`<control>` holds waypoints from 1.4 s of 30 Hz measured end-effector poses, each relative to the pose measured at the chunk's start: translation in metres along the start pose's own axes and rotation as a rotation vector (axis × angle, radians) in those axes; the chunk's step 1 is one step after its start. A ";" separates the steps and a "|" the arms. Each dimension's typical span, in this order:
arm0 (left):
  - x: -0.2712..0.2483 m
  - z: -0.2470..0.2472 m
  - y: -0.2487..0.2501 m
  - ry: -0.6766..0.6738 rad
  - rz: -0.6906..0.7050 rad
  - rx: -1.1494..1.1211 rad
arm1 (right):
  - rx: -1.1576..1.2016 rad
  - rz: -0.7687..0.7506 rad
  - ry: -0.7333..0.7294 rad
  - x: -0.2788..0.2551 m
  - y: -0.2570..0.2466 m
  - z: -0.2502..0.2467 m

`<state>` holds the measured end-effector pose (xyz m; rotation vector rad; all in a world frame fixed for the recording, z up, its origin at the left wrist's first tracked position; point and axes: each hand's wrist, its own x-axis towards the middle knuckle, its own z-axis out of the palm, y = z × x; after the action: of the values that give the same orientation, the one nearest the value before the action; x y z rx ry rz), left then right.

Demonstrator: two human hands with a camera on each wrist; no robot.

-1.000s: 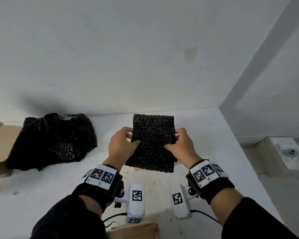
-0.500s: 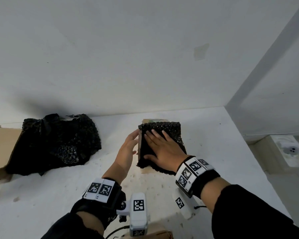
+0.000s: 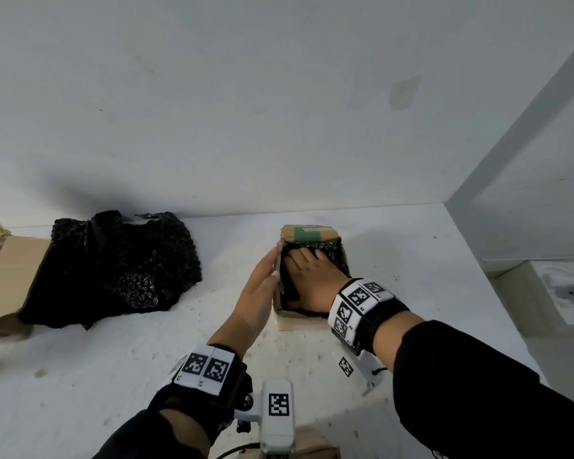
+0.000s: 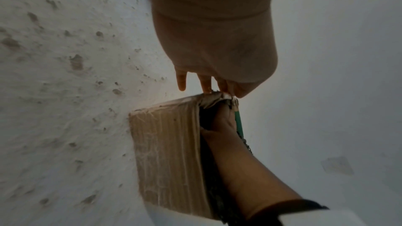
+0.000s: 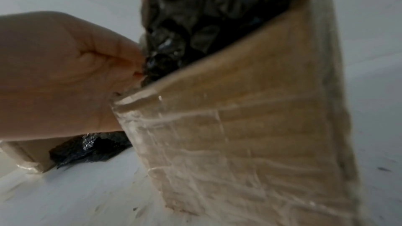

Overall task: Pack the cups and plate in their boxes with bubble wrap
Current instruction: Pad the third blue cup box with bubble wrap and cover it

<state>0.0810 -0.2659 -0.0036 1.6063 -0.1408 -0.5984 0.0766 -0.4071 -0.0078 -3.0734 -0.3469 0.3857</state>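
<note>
Right hand [image 3: 315, 279] is pushed into the small cardboard box [image 3: 299, 321] on the desk [image 3: 130, 359], fingers flat, pressing the black bubble wrap bundle [image 3: 332, 253] down; no clear grip seen. Left hand [image 3: 259, 293] lies open-fingered against the box's left wall. Risk: hard pushing may split the worn wall or tip the box. Far left, a larger box [image 3: 10, 276] spills loose bubble wrap [image 3: 120, 260].

Both arms wear black long sleeves [image 3: 478, 376] ending short of the wrists. Each wrist carries a black strap [image 3: 383, 318] topped with white blocks printed with black square-pattern markers [image 3: 206, 367] — two or three side by side. A white camera housing [image 3: 277, 414] hangs below each strap, marker-tagged, with a thin black cable trailing.
</note>
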 end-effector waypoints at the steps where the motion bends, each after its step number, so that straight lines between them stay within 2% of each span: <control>1: 0.000 0.000 -0.002 0.010 0.009 0.021 | 0.027 -0.001 -0.029 -0.001 0.001 -0.002; 6: -0.001 0.005 -0.008 0.036 0.052 0.047 | 0.165 -0.002 -0.236 -0.007 0.007 -0.036; 9: -0.002 0.004 -0.007 0.031 0.025 -0.014 | -0.029 -0.065 -0.313 -0.020 0.015 -0.055; 11: -0.003 0.003 -0.006 0.011 0.015 -0.031 | -0.118 -0.082 -0.301 -0.029 0.021 -0.056; 18: -0.003 0.002 -0.010 0.013 -0.011 -0.072 | -0.164 -0.050 -0.110 -0.032 0.012 -0.027; 23: -0.004 0.003 -0.010 -0.001 -0.010 -0.054 | 0.012 -0.003 -0.097 -0.041 0.015 -0.024; 26: -0.002 0.004 -0.010 -0.010 -0.010 -0.048 | 0.240 0.050 -0.080 -0.045 0.008 -0.037; 28: -0.002 0.004 -0.010 -0.005 -0.008 -0.048 | 0.360 0.144 0.064 -0.050 -0.005 -0.038; 30: -0.003 0.004 -0.010 0.000 -0.003 -0.052 | 0.352 0.273 0.193 -0.053 -0.020 -0.029; 34: -0.002 0.004 -0.011 0.004 0.003 -0.068 | 0.309 0.486 0.117 -0.042 -0.031 -0.002; 42: -0.001 0.002 -0.016 -0.005 0.018 -0.089 | 0.227 0.512 -0.091 -0.026 -0.030 0.007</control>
<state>0.0752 -0.2645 -0.0185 1.5161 -0.1304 -0.5864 0.0434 -0.3833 -0.0071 -2.8838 0.4639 0.5321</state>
